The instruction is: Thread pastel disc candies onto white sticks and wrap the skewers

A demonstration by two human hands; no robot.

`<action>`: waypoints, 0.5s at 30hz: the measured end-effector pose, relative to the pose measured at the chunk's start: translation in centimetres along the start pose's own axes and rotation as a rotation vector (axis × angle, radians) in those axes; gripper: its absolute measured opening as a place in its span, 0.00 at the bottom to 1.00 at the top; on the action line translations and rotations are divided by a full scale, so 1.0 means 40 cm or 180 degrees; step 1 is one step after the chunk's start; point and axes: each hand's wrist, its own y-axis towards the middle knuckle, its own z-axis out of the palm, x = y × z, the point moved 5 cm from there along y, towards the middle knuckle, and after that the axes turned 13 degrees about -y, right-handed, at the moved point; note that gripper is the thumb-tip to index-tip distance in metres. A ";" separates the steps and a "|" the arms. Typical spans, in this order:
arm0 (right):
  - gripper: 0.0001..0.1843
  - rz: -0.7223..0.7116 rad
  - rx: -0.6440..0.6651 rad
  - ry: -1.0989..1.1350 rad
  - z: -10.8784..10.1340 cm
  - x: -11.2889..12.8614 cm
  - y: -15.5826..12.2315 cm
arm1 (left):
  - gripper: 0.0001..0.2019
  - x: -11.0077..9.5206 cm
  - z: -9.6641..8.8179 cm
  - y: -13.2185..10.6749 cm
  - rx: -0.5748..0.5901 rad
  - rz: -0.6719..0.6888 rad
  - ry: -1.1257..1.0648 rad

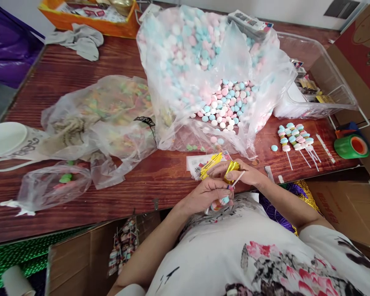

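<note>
At the front edge of the table, my left hand [206,195] is closed around the neck of a wrapped marshmallow skewer [224,201]. Its clear wrapper hangs below the fingers, and a white stick points up to the right. Close beside it, my right hand [249,172] has its fingers curled over the left one. A shiny gold foil piece [232,169] sits among the right hand's fingers; how it is held is partly hidden. Yellow twist ties [212,163] lie on printed clear wrappers [192,161] just behind the hands.
A large open bag of pastel candies [185,61] stands behind. Several candy skewers [296,137] and green tape [350,146] lie right, near a clear plastic bin [323,107]. Left are a candy bag [111,107], white mug [10,142], grey cloth [80,40] and orange box [89,22].
</note>
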 end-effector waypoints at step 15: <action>0.26 -0.1795 0.0430 -0.5029 -0.048 0.137 -0.090 | 0.17 -0.003 -0.026 -0.015 0.0264 -0.0266 -0.0727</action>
